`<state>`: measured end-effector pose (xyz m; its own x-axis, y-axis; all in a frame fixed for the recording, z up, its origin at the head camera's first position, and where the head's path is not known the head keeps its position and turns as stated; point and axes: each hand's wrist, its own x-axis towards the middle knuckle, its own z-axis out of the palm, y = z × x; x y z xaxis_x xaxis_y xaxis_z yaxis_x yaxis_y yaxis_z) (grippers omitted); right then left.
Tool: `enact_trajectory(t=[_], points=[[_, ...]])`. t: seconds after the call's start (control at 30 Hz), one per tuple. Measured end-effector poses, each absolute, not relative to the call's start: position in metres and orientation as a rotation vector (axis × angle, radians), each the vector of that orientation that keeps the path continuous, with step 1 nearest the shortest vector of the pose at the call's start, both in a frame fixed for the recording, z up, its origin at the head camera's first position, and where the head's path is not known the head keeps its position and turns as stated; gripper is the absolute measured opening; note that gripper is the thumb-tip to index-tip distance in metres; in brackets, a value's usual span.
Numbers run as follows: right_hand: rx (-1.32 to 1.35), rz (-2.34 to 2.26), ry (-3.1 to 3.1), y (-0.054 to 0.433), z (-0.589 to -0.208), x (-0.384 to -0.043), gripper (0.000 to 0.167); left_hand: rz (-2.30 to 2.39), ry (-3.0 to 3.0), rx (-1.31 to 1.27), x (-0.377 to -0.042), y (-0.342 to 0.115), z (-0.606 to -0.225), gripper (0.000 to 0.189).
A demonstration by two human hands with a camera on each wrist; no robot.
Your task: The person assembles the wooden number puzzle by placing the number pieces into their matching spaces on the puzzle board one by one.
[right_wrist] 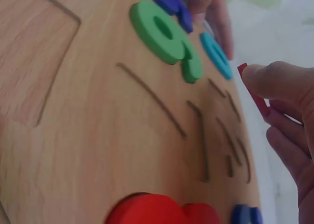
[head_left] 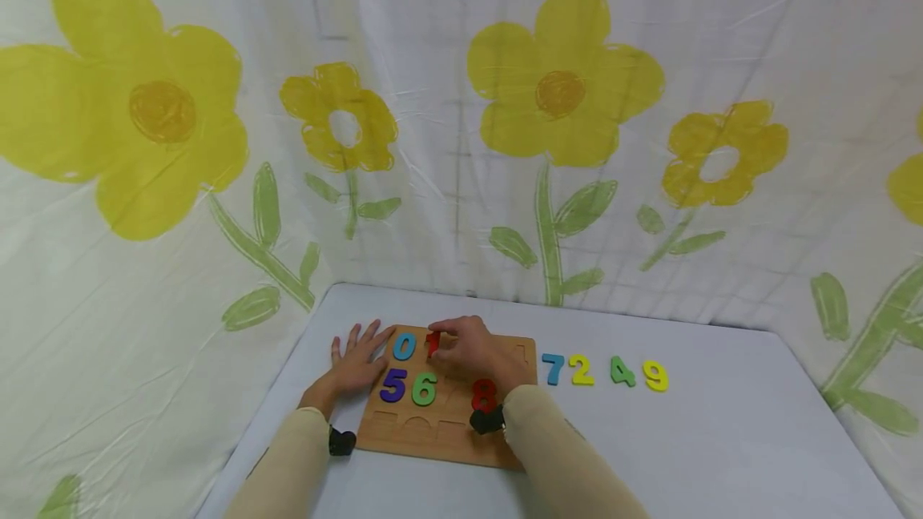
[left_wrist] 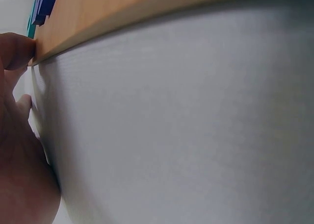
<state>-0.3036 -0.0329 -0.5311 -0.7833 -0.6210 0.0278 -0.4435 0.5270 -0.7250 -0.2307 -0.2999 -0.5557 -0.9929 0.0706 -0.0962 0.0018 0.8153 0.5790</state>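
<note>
Fingers of the right hand [head_left: 472, 348] pinch the red 1 [head_left: 433, 343] over the wooden number board [head_left: 454, 399], far left, beside the blue 0 [head_left: 398, 348]; the left hand [head_left: 356, 368] rests outspread at the board's left edge. A slanted grip could let the 1 slip or land crooked

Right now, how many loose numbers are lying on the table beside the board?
4, in a row right of the board: blue 7, yellow 2, green 4, yellow 9. The right sleeve might hide others.
</note>
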Motion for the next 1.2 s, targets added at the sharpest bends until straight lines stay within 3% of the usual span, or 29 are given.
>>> enact_trajectory(t=[0.87, 1.2], points=[[-0.985, -0.861, 2.646, -0.046, -0.545, -0.304, 0.055, 0.871, 2.879, 0.044, -0.231, -0.299, -0.551, 0.065], [-0.992, -0.904, 2.677, -0.039, -0.539, -0.302, 0.055, 0.931, 2.917, 0.083, -0.241, -0.310, -0.580, 0.067]])
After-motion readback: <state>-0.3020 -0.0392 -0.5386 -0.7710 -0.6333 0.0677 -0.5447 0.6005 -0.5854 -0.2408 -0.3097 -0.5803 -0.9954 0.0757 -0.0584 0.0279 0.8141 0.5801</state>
